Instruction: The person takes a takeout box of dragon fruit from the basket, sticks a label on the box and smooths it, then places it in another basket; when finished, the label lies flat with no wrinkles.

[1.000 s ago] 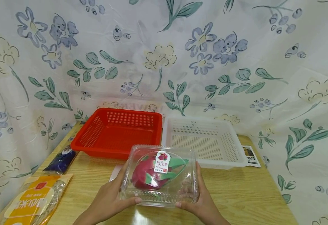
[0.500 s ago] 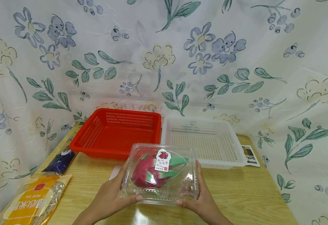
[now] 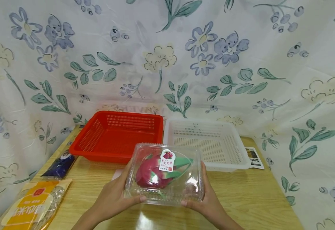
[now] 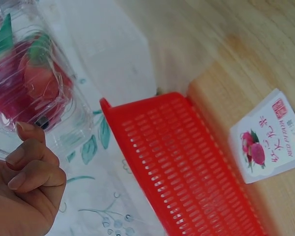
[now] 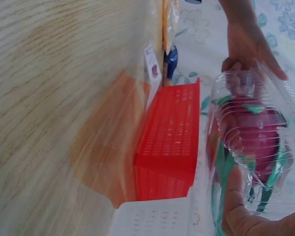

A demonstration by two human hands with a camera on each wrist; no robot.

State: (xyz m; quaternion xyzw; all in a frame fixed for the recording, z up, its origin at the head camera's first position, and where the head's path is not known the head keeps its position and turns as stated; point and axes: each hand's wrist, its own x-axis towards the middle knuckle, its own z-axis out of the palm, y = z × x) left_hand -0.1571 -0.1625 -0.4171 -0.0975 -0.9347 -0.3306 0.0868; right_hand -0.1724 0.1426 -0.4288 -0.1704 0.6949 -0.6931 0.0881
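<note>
A clear plastic clamshell box is held up above the table's front part, tilted toward the head camera. Inside lies a pink dragon fruit with green leaf tips; a white label shows on the lid. My left hand grips the box's left side, thumb along the front edge. At the opposite side my right hand holds it, thumb also at the front. Most fingers are hidden behind the box in the head view. In the left wrist view, curled fingers of my left hand support the box.
A red basket and a white basket stand side by side at the back. On the left lie a dark blue packet and a yellow bag. A white card with dragon fruit pictures lies before the red basket.
Both hands have raised the clamshell box slightly, keeping their grip on it. The head view has shifted a little; the baskets and packets stay put.
</note>
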